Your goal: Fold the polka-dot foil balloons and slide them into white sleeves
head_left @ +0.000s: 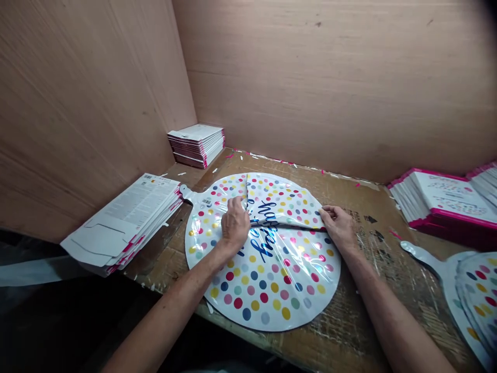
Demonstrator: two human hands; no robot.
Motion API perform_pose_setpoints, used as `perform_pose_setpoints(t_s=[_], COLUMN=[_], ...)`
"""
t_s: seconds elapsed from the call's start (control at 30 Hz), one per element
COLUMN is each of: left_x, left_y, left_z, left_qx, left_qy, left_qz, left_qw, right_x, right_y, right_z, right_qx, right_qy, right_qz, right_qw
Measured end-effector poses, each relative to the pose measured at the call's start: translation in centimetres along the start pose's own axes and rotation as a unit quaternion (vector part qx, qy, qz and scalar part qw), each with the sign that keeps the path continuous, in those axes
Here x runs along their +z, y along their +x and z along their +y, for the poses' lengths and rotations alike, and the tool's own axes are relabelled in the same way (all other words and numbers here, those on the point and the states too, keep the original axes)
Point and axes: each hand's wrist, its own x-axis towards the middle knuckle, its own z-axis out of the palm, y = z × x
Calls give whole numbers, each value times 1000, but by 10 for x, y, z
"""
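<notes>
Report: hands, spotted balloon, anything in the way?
Left hand at left edge of folded wedge; right hand pinching its right corner. Spotted balloon flat underneath. Card stack beside balloon neck.

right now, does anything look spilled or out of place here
Yes, mildly: small pink and white scraps lie scattered along the foot of the back panel, like litter. The brown work surface right of the dotted foil balloon also looks scuffed and worn.

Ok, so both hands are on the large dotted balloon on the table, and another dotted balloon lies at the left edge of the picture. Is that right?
Not quite: the head view shows the other balloon at the right edge, not the left. Both the left hand and the right hand are on the large dotted balloon on the table.
</notes>
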Motion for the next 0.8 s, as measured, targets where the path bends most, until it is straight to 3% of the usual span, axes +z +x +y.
perform_pose_setpoints(t_s=[0.07, 0.17, 0.23, 0.37, 0.47, 0.53, 0.6, 0.67, 0.8], left_x=[1, 7, 11, 16, 15, 14, 13, 14, 15], left_y=[-5, -9, -11, -13, -13, -14, -14, -13, -7], left_z=[2, -7, -16, -28, -27, -26, -25, -27, -33], left_qx=[124, 223, 220, 210, 209, 212, 212, 200, 179], left_qy=[63, 143, 184, 206, 205, 201, 194, 185, 172], left_qz=[13, -75, -119, -133, -132, -129, -131, -137, -139], left_qw=[990, 961, 951, 946, 947, 948, 949, 952, 959], right_x=[3, 1, 0, -6, -12, -12, -9, -4, -7], right_y=[6, 6, 3, -3, -7, -6, -2, 2, -12], right_z=[-3, -2, 2, 3, -7, -18, -31, -41, -41], right_qx=[-3, -35, -65, -101, -242, -388, -460, -442, -368], right_qy=[-73, -126, -142, -180, -188, -195, -225, -268, -337], right_qz=[6, 23, 37, 64, 91, 3, -117, -179, -197], right_qw=[997, 991, 987, 976, 947, 901, 851, 837, 843])
